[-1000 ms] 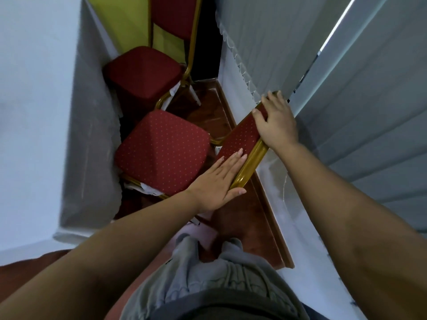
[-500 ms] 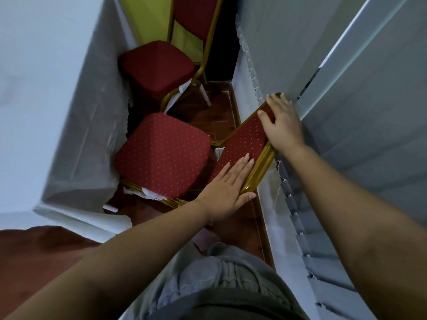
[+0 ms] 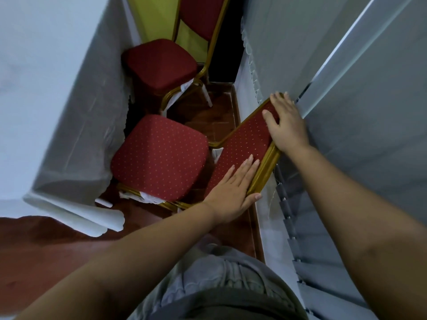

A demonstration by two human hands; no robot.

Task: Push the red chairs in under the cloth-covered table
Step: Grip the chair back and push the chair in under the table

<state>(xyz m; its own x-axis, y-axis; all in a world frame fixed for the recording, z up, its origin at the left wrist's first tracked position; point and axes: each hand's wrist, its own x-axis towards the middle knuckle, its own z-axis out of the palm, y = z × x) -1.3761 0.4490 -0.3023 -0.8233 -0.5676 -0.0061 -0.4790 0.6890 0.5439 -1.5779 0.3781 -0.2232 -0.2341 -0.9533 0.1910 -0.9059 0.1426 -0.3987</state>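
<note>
A red dotted chair with a gold frame stands below me, its seat (image 3: 159, 158) partly under the hanging white cloth of the table (image 3: 76, 125). Both hands rest on its backrest (image 3: 245, 146). My left hand (image 3: 233, 192) lies flat on the near end, fingers straight, thumb hooked round the gold rail. My right hand (image 3: 286, 123) grips the far end, thumb on the red padding. A second red chair (image 3: 159, 63) stands further along, its seat edge against the cloth.
Vertical grey blinds (image 3: 346, 158) and a white wall run close along the right. Red-brown floor (image 3: 221, 112) forms a narrow aisle. A yellow panel (image 3: 157, 17) stands at the far end. My grey trousers (image 3: 221, 285) fill the bottom.
The near chair has slid left, its seat now closer under the cloth. Both hands have kept their hold on the backrest. My view has shifted slightly back and right.
</note>
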